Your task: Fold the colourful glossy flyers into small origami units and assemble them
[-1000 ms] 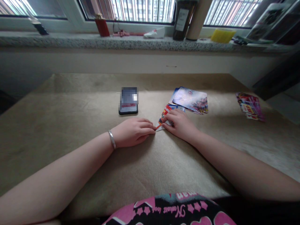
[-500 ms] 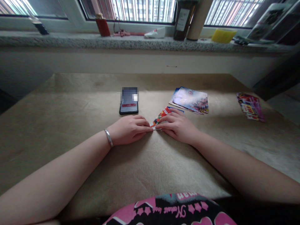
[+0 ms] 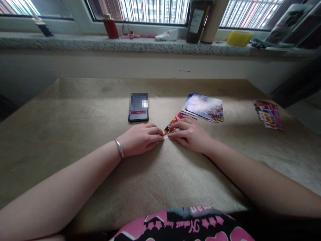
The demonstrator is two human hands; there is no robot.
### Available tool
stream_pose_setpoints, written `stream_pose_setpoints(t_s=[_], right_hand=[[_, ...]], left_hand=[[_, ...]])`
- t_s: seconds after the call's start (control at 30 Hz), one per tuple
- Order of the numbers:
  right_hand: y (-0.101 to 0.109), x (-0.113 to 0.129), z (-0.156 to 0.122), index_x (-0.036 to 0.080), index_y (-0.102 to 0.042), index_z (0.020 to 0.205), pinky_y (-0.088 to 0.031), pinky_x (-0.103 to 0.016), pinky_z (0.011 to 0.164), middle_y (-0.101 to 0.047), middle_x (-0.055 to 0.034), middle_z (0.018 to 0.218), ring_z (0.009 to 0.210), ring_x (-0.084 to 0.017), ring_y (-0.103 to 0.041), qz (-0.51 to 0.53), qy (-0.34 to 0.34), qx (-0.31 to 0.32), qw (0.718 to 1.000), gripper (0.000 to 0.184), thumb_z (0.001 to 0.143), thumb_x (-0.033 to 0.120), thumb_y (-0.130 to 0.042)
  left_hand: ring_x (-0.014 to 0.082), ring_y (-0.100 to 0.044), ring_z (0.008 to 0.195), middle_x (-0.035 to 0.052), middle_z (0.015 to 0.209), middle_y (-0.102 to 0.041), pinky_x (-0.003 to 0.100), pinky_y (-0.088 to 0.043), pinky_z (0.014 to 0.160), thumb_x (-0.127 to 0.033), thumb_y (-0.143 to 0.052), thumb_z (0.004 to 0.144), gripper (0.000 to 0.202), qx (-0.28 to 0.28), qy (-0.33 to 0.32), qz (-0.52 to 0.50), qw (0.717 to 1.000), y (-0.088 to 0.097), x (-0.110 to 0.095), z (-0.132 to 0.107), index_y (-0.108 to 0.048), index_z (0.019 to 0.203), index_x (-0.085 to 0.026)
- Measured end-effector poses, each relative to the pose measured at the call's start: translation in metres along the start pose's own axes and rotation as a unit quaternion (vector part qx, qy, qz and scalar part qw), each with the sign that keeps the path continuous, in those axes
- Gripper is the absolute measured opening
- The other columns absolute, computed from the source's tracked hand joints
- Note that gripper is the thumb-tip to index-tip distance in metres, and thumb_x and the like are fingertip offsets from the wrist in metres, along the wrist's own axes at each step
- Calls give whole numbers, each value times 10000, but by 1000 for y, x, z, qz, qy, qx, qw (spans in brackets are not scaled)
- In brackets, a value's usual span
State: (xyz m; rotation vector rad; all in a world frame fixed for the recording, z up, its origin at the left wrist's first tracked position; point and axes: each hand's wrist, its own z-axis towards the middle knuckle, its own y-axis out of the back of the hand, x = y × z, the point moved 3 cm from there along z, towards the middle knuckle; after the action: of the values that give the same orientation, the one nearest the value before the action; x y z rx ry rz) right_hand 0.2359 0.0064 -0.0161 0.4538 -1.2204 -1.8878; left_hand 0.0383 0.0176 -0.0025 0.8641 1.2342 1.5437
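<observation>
**Leaflet part-folded, stack untouched**

Near the middle of the table [image 3: 75,117], both hands are working one coloured leaflet [image 3: 173,123]. The left hand [image 3: 140,139] is pinching its near corner with fingers together. The right hand [image 3: 190,134] is clamping the crease. It looks half-folded to me. A stack of leaflets [image 3: 204,107] is lying unfolded toward the far edge.

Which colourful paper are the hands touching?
The small red-printed folded paper between left hand and right hand; the blue paper stack behind and pink paper leaflets far right lie untouched.

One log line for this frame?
left hand: pinches folded leaflet | right hand: holds it | phone: beyond left hand | leaflet stack: beyond right hand
</observation>
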Motion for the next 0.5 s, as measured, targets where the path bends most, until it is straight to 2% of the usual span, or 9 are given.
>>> stream_pose_setpoints(t_s=[0.13, 0.37, 0.5], right_hand=[[3, 5, -1, 285, -721, 974, -365, -408, 960, -688, -31, 978, 1033, -214, -508, -44, 25, -9, 999, 196, 888, 296, -545], [0, 11, -2, 251, -672, 1051, -405, -326, 796, -689, -21, 976, 901, -172, -539, -24, 55, 65, 996, 242, 932, 233, -462], [-3, 10, -2, 267, -648, 1099, -392, -323, 780, -680, -17, 1007, 908, -174, -536, -36, 46, 83, 995, 252, 924, 221, -472]], left_hand=[[166, -577, 961, 65, 1040, -667, 292, -507, 818, -192, -429, 921, 253, -2, 0, -8, 1000, 0, 1, 1, -653, 1037, -184], [176, -584, 948, 64, 1017, -676, 306, -516, 812, -191, -435, 915, 251, -3, -4, -6, 1000, 1, 0, 1, -656, 1033, -176], [172, -581, 947, 62, 1019, -675, 301, -513, 814, -192, -434, 916, 254, -3, -5, -8, 1000, 0, 0, 1, -654, 1042, -183]])
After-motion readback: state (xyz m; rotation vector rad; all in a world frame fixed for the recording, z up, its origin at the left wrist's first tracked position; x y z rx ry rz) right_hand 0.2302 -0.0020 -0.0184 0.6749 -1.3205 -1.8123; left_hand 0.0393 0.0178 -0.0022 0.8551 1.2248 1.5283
